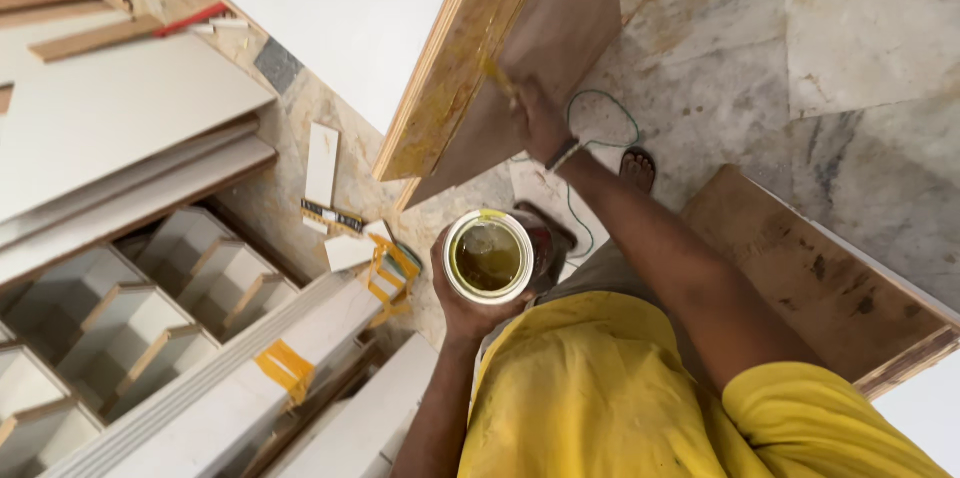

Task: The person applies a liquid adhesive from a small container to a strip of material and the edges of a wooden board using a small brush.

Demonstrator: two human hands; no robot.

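Observation:
My left hand [462,306] grips an open round tin [488,256] of yellowish-brown glue, held upright at waist height. My right hand [540,118] reaches forward and holds a small brush [497,78] against the edge of an upright plywood board [470,58]. That edge is smeared with yellow glue. The board's brown face [555,28] leans away toward the marble floor.
White laminated panels and a shelf unit with compartments [150,308] lie at the left. Small white offcuts [322,163] and yellow tape pieces [392,273] lie on the floor. A second plywood board [820,278] stands at the right. A green cord [600,128] loops near my sandalled foot [637,170].

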